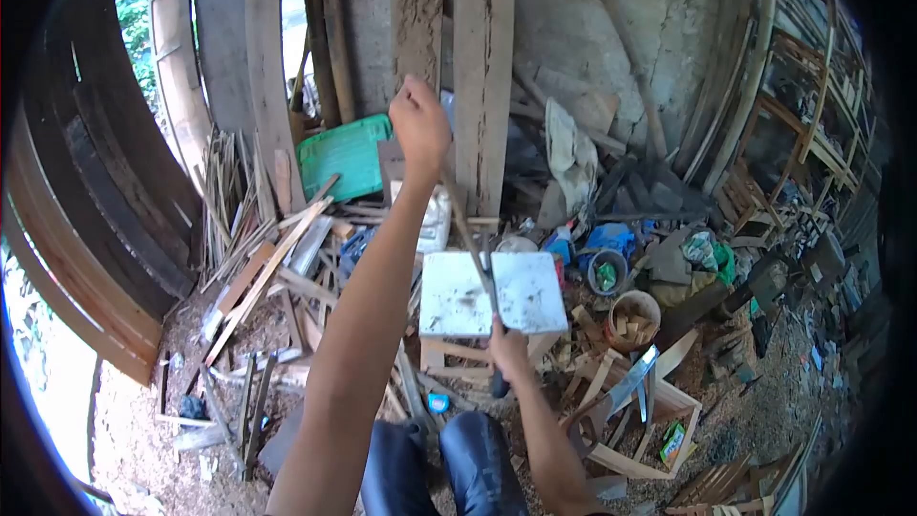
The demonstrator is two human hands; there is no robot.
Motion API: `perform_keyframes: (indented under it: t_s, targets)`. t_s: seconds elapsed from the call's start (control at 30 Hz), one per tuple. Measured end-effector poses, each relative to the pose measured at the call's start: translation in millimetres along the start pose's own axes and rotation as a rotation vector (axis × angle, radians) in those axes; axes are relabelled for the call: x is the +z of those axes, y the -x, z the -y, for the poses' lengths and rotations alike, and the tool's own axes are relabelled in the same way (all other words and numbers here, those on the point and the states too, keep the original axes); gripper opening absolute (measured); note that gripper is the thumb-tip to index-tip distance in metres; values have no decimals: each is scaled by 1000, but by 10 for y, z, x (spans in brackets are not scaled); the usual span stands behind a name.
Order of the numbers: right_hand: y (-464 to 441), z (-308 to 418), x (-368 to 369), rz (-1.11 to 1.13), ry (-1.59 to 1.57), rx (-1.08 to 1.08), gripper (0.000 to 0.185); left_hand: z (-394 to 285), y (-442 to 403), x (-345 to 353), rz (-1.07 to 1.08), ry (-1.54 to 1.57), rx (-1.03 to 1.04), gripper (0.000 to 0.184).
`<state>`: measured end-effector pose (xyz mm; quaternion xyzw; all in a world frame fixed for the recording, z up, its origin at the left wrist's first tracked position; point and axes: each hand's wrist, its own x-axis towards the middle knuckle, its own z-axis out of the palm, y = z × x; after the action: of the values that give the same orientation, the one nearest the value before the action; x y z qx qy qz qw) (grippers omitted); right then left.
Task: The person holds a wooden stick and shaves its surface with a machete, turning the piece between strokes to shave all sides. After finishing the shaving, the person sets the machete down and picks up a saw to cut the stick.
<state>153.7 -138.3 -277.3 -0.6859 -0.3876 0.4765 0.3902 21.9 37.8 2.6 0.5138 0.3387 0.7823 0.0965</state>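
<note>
My left hand (420, 124) is raised high in front of the upright boards, its fingers closed around the upper end of a long thin stick (461, 215). The stick slants down over a small white-topped table (540, 296) with dark smudges. My right hand (509, 349) is at the table's front edge, closed on the dark handle of a long blade (490, 289). The blade points away from me and meets the stick above the tabletop. Where exactly the edge touches the stick is too small to tell.
Right of the table are a bucket of wood pieces (632, 320), a handsaw (611, 401) and a wooden frame (683, 420). A green crate (344, 158) leans behind, left. Long wood strips (272, 272) lie left. Shavings cover the ground.
</note>
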Motion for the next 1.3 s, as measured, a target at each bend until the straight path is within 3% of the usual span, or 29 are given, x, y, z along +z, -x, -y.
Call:
perform_keyframes:
  t_s: [0.07,0.1,0.17,0.2,0.23,0.37,0.4,0.5,0.57,0.63,0.67,0.7,0.73,0.77,0.83,0.97,1.07,1.1,1.17,1.23,1.3]
  targets:
    - [-56,-131,123,-13,-53,-174,64,-139,9,49,-13,0,-22,44]
    - [-262,-376,220,-119,84,-300,65,-209,52,15,-20,-28,-58,44]
    - [-315,-542,269,-116,-8,7,67,-275,88,-10,-13,-29,-36,43]
    - [-438,-710,238,-35,-266,165,68,-227,93,-21,-8,-34,-26,44]
    - [-351,-587,169,-33,-33,82,67,-222,86,-35,-7,-38,-12,45]
    - [-79,157,69,17,15,25,64,-279,92,65,-35,-80,11,45]
    - [21,376,53,-10,41,-77,62,-255,81,121,-32,-123,48,46]
    - [299,1003,-17,18,-127,-275,63,-399,148,233,23,-94,2,46]
    - [223,1045,21,-4,-179,-350,63,-401,175,267,26,-117,-4,46]
    - [-164,480,187,-137,49,-340,65,-393,152,260,-2,-100,-3,46]
    - [-613,-199,280,-65,-18,-248,66,-381,117,217,-5,-105,7,46]
    - [-291,-158,89,66,-105,70,67,-340,98,165,-15,-120,7,46]
    - [-772,-1011,180,-63,144,-78,68,-308,87,144,-23,-131,7,45]
    - [-470,-839,76,-98,230,-98,64,-275,89,157,-18,-123,20,45]
    - [-88,-316,14,0,-146,202,58,-226,58,235,-50,-170,53,45]
    - [11,-124,119,-22,-177,-9,62,-402,152,298,10,-117,-10,44]
    - [-385,-722,322,-163,125,-291,60,-393,136,250,-15,-101,-18,42]
    - [-378,-848,261,-112,-4,-316,63,-403,105,223,-23,-97,-5,42]
    - [-388,-868,28,43,-48,132,64,-346,122,151,-24,-98,38,42]
    - [-231,-678,-110,25,-22,143,63,-197,74,49,-35,-126,43,41]
    - [-113,-604,-255,143,-205,113,58,-152,44,-123,47,198,-195,40]
